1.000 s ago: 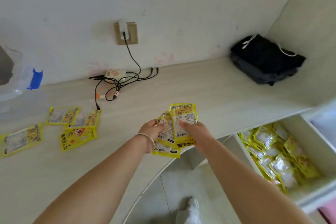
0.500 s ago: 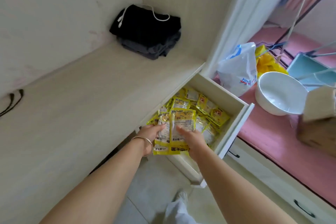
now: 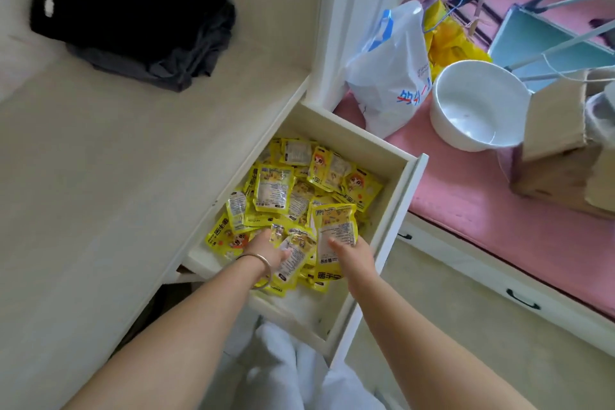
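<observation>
Over the open drawer (image 3: 399, 190), my left hand (image 3: 266, 251) pinches a fan of yellow packets (image 3: 294, 255), thumb on top and fingers curled underneath. My right hand (image 3: 353, 255) grips one packet (image 3: 334, 230) at its lower half, thumb across the front. Both sit low over the pile (image 3: 299, 183) in the drawer; I can't tell if they touch it.

We record glossy yellow foil packets (image 3: 274, 188) with white printed panels, some bearing a cartoon face with orange hair. The wooden drawer (image 3: 404, 196) is cream-white. The laminate bench (image 3: 116, 160) is pale beige with faint grain. The folded cloth garment (image 3: 133, 0) is black with a white cord. The round glazed bowl (image 3: 476, 106) is plain white. The crumpled plastic bag (image 3: 392, 70) is white with blue and red print. The soft mat (image 3: 482, 216) is pink.
</observation>
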`<move>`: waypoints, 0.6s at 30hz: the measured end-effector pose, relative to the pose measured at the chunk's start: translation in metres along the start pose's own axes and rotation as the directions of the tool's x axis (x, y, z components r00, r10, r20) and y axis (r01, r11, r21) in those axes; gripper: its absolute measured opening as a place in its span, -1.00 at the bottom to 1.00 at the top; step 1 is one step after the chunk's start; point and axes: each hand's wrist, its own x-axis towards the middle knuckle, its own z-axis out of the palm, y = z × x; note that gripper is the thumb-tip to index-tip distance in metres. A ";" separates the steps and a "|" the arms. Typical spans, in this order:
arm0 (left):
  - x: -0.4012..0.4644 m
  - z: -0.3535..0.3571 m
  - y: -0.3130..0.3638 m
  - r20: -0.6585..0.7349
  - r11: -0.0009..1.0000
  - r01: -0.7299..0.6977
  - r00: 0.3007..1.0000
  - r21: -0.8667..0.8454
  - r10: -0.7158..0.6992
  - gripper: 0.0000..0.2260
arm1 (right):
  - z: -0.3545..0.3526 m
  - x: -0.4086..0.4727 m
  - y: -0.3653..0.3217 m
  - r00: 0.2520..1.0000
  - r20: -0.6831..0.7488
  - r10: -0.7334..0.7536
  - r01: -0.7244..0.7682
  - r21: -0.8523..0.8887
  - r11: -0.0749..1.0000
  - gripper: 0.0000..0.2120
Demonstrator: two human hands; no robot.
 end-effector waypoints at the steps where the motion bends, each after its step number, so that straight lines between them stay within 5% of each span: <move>1: 0.006 0.005 0.001 0.035 0.998 -0.004 0.999 0.061 0.002 -0.32 | -0.001 0.004 -0.001 1.000 -0.014 0.008 -0.008 -0.019 1.000 -0.85; 10: 0.042 0.036 -0.010 0.286 0.855 -0.160 0.958 0.493 0.014 -0.42 | 0.015 0.035 0.013 0.986 -0.031 0.165 -0.168 -0.130 0.977 -0.76; 18: 0.056 0.034 -0.035 0.288 0.814 -0.213 0.956 0.541 0.059 -0.43 | 0.024 0.052 0.022 0.967 -0.013 0.254 -0.239 -0.390 0.889 -0.64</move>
